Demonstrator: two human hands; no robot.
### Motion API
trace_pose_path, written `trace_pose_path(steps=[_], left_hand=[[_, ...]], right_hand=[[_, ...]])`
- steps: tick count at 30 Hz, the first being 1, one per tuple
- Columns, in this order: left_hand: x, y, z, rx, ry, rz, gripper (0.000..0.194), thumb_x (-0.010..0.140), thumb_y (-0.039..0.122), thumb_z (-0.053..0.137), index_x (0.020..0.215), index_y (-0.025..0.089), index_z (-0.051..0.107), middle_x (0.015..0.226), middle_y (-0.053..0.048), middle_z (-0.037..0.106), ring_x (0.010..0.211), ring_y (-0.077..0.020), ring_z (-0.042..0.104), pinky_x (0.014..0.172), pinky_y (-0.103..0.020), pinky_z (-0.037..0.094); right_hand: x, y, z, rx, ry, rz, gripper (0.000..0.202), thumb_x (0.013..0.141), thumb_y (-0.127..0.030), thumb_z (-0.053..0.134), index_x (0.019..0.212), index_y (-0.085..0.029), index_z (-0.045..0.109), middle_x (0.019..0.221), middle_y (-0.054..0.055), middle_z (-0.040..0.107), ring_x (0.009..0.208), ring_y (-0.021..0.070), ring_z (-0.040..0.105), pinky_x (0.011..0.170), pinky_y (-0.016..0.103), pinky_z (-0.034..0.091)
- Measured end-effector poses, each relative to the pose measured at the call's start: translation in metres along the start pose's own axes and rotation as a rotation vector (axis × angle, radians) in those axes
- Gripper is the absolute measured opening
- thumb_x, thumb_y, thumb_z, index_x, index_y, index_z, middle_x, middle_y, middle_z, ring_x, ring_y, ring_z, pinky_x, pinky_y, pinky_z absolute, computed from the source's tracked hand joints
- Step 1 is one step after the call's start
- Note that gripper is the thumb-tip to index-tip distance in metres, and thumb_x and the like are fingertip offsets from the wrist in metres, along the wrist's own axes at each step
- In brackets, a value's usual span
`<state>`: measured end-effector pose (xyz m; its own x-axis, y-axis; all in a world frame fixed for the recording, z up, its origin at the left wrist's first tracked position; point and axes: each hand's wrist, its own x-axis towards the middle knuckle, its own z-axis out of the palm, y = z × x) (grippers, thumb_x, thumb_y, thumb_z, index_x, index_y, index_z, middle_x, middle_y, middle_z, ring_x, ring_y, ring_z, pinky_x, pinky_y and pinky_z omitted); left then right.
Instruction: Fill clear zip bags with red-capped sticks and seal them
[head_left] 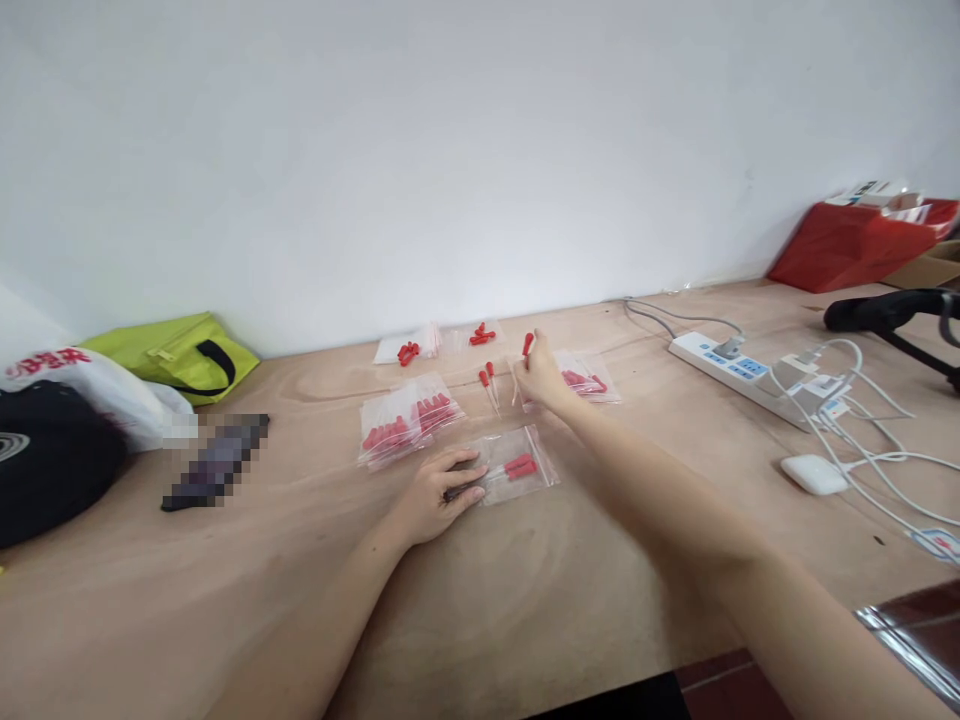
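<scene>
My left hand [442, 492] rests at the near end of a clear zip bag [544, 478] holding red-topped droppers [520, 466]; a dark object shows between its fingers. Farther back, my right hand [538, 372] is closed on a dropper with a red bulb [528, 343]. Just left of it, two loose droppers [489, 376] lie side by side on the table. Filled bags of red-bulbed pieces lie at the left [386, 428] and beside my right hand [611, 380]. Red bulbs [408, 353] sit on bags near the wall, with more red bulbs [482, 334] to their right.
A white power strip [705, 352] with plugs and cables and a white charger [814, 474] are at the right. Behind them stands a red bag [840, 245]. On the left are a pixelated dark object [217, 462], a green bag [161, 350] and a black cap [52, 460].
</scene>
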<state>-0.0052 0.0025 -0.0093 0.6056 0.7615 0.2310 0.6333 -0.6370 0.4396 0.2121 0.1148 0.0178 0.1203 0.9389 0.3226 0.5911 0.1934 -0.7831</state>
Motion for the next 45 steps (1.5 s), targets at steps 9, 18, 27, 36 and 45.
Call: trace_pose_path(steps=[9,18,27,36,45], left_hand=[[0.002,0.002,-0.002,0.018,-0.006,0.0,0.028,0.082,0.034,0.051,0.106,0.026,0.061,0.12,-0.006,0.055,0.111,-0.0209,0.05,0.095,-0.041,0.041],[0.002,0.002,-0.001,0.014,-0.007,-0.002,0.027,0.082,0.034,0.05,0.106,0.027,0.061,0.12,-0.005,0.055,0.111,-0.0209,0.05,0.095,-0.041,0.041],[0.002,0.001,0.0,0.0,-0.003,-0.001,0.027,0.082,0.033,0.05,0.105,0.026,0.062,0.12,-0.006,0.055,0.111,-0.0212,0.05,0.095,-0.041,0.041],[0.002,0.006,-0.004,0.035,-0.026,-0.062,0.041,0.082,0.038,0.051,0.12,0.024,0.05,0.122,-0.006,0.053,0.114,-0.0211,0.046,0.097,-0.04,0.037],[0.003,0.007,-0.005,0.061,-0.03,-0.08,0.044,0.082,0.04,0.05,0.122,0.023,0.047,0.123,-0.006,0.052,0.115,-0.0206,0.045,0.098,-0.039,0.037]], right_hand=[[-0.074,0.048,-0.036,0.546,0.074,0.152,0.057,0.071,-0.03,0.048,0.12,-0.022,0.019,0.067,-0.008,0.042,0.041,0.0069,0.045,0.037,0.019,0.035],[-0.081,0.042,-0.029,0.573,-0.034,0.194,0.053,0.067,-0.026,0.049,0.114,-0.022,0.025,0.062,-0.011,0.04,0.037,0.0053,0.044,0.033,0.017,0.033],[-0.086,0.03,-0.026,0.733,0.091,0.297,0.047,0.066,-0.03,0.053,0.102,-0.024,0.024,0.058,-0.012,0.044,0.044,0.0105,0.054,0.044,0.024,0.047],[-0.102,0.024,-0.023,0.863,-0.116,0.391,0.032,0.064,-0.037,0.062,0.083,-0.021,0.041,0.065,-0.005,0.056,0.053,0.0092,0.056,0.053,0.025,0.048],[-0.101,0.036,-0.02,0.582,-0.495,0.233,0.029,0.065,-0.043,0.061,0.075,-0.015,0.064,0.062,0.0,0.063,0.056,0.0121,0.056,0.055,0.025,0.045]])
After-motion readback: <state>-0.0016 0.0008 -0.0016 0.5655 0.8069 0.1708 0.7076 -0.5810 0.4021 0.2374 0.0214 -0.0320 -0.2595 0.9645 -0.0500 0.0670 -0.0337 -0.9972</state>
